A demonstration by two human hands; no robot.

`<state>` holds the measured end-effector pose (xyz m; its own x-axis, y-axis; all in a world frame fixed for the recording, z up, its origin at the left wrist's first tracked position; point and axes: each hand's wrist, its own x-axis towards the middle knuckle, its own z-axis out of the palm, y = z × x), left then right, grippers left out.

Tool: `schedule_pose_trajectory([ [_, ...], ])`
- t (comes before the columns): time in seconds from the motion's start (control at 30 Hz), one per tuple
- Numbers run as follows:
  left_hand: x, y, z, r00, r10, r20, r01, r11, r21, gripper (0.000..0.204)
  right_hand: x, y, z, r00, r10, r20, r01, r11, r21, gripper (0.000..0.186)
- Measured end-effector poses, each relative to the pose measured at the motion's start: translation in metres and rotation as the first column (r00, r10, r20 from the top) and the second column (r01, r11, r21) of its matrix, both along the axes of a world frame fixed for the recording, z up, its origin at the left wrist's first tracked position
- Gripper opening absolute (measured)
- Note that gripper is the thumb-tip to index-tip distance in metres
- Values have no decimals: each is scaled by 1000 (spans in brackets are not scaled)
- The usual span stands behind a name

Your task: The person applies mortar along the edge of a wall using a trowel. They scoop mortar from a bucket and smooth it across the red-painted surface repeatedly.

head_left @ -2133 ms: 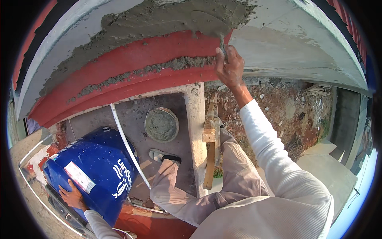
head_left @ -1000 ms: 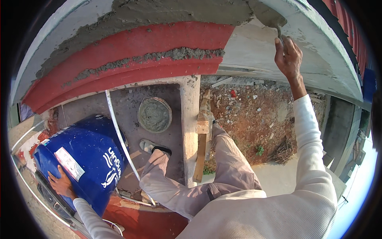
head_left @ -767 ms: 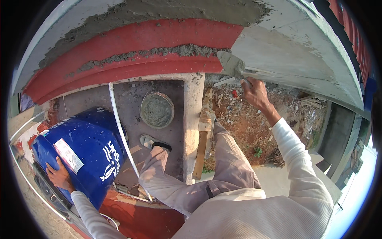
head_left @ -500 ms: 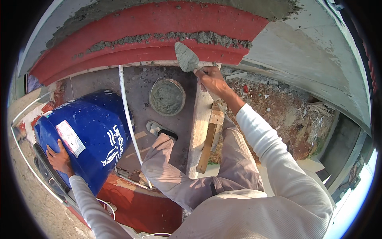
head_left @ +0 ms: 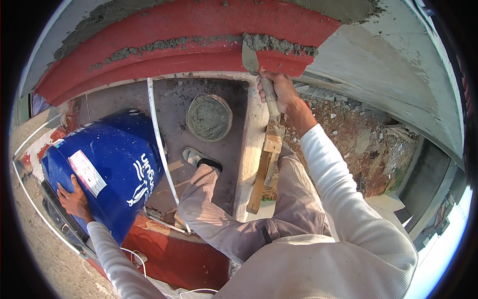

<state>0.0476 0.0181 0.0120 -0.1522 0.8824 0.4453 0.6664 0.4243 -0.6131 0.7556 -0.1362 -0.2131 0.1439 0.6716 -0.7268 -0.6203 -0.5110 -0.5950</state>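
Observation:
My right hand [head_left: 283, 90] grips a trowel [head_left: 250, 61] by its wooden handle. The trowel's blade is tilted up on edge, its tip at a ridge of wet grey mortar [head_left: 283, 46]. That ridge runs along a red wall band [head_left: 209, 62] in front of me. My left hand [head_left: 74, 200] lies with fingers spread on the curved side of a large blue tank [head_left: 117, 159], beside a white label. Between the tank and my right arm, a bucket [head_left: 231, 119] of grey mortar stands on the floor below.
A white pipe [head_left: 158, 134] slants past the tank. A pale beam [head_left: 246, 164] and a wooden piece [head_left: 260, 184] run between my legs. My sandalled foot [head_left: 201, 159] is on the dark floor. Rubble-strewn soil [head_left: 348, 144] lies at the right, below a grey plastered wall [head_left: 393, 65].
The trowel has moved right, its blade turned from flat and mortar-covered to edge-on at the ridge. Fresh mortar sits there. My right hand has shifted slightly right; my left stays on the tank.

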Motion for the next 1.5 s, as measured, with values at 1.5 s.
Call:
schedule_pose_trajectory([
  [1.5, 35, -5, 6, 989, 60, 138, -59, 998, -10, 80, -17, 135, 281, 225, 808, 544, -965, 263, 9, 37],
])
